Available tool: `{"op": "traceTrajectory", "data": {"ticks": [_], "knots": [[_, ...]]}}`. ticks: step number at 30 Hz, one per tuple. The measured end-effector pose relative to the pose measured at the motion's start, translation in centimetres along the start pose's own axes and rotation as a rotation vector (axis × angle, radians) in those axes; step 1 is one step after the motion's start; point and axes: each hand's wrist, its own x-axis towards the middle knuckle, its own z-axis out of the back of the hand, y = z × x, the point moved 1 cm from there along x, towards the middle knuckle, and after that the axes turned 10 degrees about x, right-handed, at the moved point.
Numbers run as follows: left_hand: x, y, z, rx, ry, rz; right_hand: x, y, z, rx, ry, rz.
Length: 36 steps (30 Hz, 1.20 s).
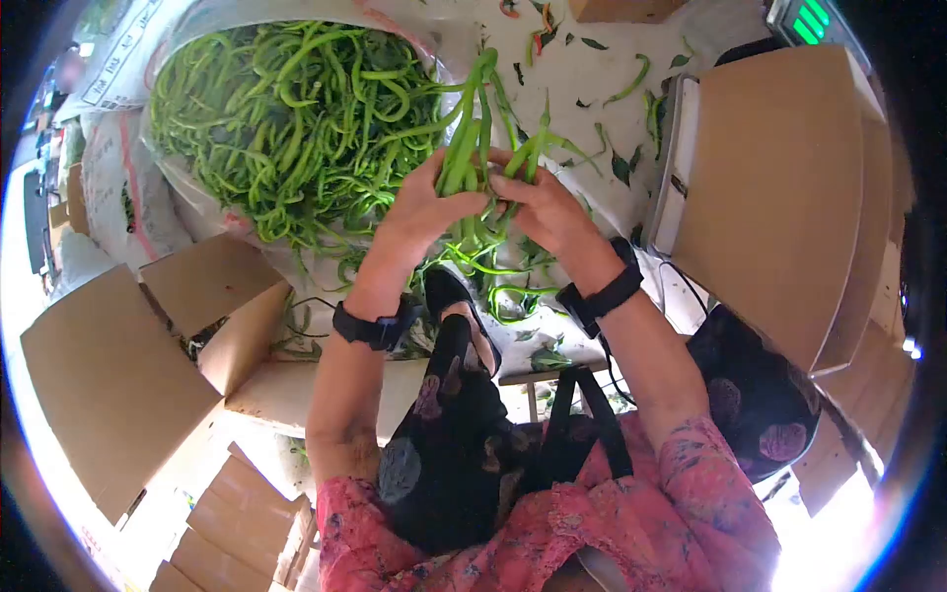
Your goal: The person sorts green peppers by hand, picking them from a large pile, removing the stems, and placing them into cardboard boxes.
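A bunch of long green chili peppers (466, 163) is gripped between my two hands, above the floor sheet. My left hand (426, 209) wraps round the bunch from the left, thumb across the front. From the other side my right hand (541, 202) closes on peppers of the same bunch, thumb and fingers pressed together; some fingertips are hidden. Just left of my hands lies a large heap of green chili peppers (296, 118) in an opened plastic sack. Below my hands, more loose peppers (513, 301) lie near my shoe (449, 291).
An open cardboard box (118, 385) stands at the left, with folded cardboard (237, 523) below it. At the right, a large cardboard box (769, 197) is beside a device with a green lit display (811, 22). Scattered leaves (619, 168) and a stuffed white sack (133, 187) lie around.
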Motion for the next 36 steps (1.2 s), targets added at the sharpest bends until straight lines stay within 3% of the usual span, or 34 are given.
{"op": "traceTrajectory", "data": {"ticks": [1, 3, 6, 9, 11, 15, 18, 22, 24, 29, 33, 36], "knots": [[-1.3, -1.5, 0.2, -0.151, 0.006, 0.035, -0.7, 0.9, -1.1, 0.041, 0.084, -0.028], [-3.9, -4.7, 0.7, -0.136, 0.013, 0.006, -2.3, 2.5, -3.8, 0.083, 0.184, -0.042], [-6.9, -7.0, 1.7, -0.302, 0.177, -0.110, -5.0, 3.8, -7.4, 0.005, 0.375, 0.017], [-9.5, -9.9, 1.9, -0.441, 0.273, -0.189, -7.9, 4.9, -10.3, 0.050, 0.421, 0.022], [-11.8, -11.8, 1.7, -0.392, 0.218, -0.199, -9.8, 5.3, -11.3, 0.050, 0.450, 0.053], [-15.4, -14.7, 1.0, -0.406, 0.233, -0.237, -14.4, 7.4, -13.1, -0.133, 0.366, 0.144], [-17.8, -16.7, 0.5, -0.502, 0.271, -0.291, -18.0, 9.3, -13.4, -0.530, 0.148, 0.316], [-20.2, -18.9, 0.4, -0.572, 0.341, -0.346, -19.2, 9.6, -10.7, -0.181, 0.114, 0.305], [-21.2, -19.6, -0.6, -0.532, 0.274, -0.339, -20.8, 9.0, -10.7, -0.011, 0.251, 0.217], [-22.8, -20.5, -4.4, -0.198, -0.098, -0.252, -24.8, 7.6, -15.2, -0.132, 0.274, 0.156], [-22.9, -20.0, -6.5, -0.105, -0.245, -0.173, -26.6, 7.0, -17.5, -0.372, 0.410, 0.223], [-23.1, -19.8, -7.1, -0.103, -0.223, -0.167, -26.1, 6.7, -17.2, -0.364, 0.419, 0.215]]}}
